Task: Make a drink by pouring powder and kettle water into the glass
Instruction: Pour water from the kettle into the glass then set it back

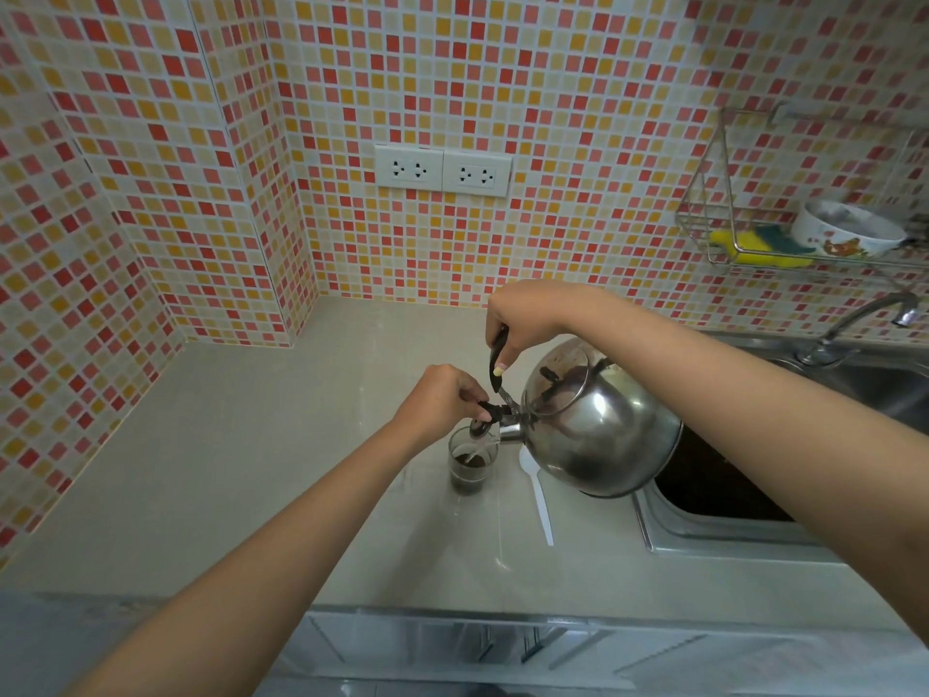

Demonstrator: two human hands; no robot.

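Note:
A steel kettle (598, 425) is tilted to the left, its spout over a small glass (470, 467) on the counter. My right hand (523, 319) grips the kettle's black handle from above. My left hand (447, 394) pinches the black spout cap lever (490, 411), holding the cap lifted. A thin stream of water runs into the glass, which holds dark powder and dark liquid.
A white plastic spoon (540, 495) lies on the beige counter (251, 470) right of the glass, partly under the kettle. A sink (724, 490) and tap (854, 324) are at right. A wire rack (804, 233) holds a bowl and sponge. Wall sockets (442, 168) sit behind.

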